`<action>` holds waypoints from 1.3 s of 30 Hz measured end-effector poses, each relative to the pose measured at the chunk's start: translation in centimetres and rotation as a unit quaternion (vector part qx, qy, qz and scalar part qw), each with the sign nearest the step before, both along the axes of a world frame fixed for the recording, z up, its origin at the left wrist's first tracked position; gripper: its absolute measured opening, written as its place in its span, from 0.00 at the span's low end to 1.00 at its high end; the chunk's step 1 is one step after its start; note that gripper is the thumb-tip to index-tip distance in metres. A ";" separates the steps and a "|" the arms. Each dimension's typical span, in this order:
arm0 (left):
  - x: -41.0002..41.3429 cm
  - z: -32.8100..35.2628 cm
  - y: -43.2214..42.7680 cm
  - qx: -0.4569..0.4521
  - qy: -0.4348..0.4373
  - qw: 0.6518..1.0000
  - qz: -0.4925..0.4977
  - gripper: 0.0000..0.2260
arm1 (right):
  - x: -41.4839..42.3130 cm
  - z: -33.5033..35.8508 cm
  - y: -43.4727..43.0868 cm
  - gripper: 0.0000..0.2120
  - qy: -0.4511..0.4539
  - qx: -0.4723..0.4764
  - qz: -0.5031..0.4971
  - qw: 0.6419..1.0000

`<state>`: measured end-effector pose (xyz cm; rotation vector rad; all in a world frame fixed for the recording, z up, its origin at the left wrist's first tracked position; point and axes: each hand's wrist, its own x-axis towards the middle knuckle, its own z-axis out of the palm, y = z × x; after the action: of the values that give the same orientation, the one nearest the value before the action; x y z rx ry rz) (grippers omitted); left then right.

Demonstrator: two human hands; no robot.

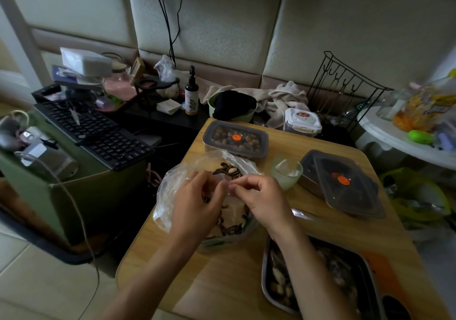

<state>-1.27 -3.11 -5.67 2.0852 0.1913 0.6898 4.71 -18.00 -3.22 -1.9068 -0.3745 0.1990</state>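
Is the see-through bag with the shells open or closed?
Open. The clear bag gapes wide at its mouth, showing dark shells inside. The left hand and right hand pinch something small over it.

Wooden table (357, 233): lidded box w/ orange dot (235, 139) at far edge, green cup (286, 174) mid, 2nd box (345, 186) w/ lid askew right side, metal tray (265, 270) near corner. Keyboard (98, 132) left of table, spray bottle (191, 92) behind it.

A lived-in home room, used for snacking and desk work alike. Padded wall panels (222, 23) back a far ledge cluttered with a spray bottle (191, 92) and crumpled cloth (283, 97). A keyboard (98, 132) sits left, with lidded food containers (235, 138) and a bag of seeds (229, 170) on the wooden worktop (222, 270) above a tiled floor (37, 282).
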 end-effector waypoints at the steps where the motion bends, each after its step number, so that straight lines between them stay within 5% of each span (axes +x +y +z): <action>1: 0.0 0.1 -0.1 -0.004 0.008 1.000 -0.006 0.09 | -0.1 0.0 0.1 0.03 -0.002 0.001 0.002 1.000; 18: 0.1 -0.2 0.5 -0.017 0.045 0.999 0.012 0.07 | 0.0 -0.5 0.6 0.07 0.006 -0.026 -0.037 0.999; 27: 0.3 -0.4 0.6 0.006 0.045 0.999 0.003 0.09 | -0.3 -0.3 0.4 0.05 -0.101 -0.123 0.047 0.986; 31: -0.1 -0.5 0.6 0.119 0.043 0.992 -0.011 0.10 | -0.1 -0.8 0.5 0.07 -0.208 -0.214 -0.030 0.954; 35: -0.1 -0.6 0.3 0.147 0.030 0.988 -0.031 0.08 | 0.1 -0.9 0.4 0.07 -0.224 -0.192 -0.046 0.954; 39: -0.1 -1.1 0.3 0.189 0.037 0.978 -0.083 0.29 | 0.4 -0.7 -0.1 0.04 -0.108 -0.101 -0.028 0.989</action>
<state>-1.39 -2.80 -6.80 2.4584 -0.0801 0.5802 5.11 -18.08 -3.89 -2.1438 -0.4596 -0.0071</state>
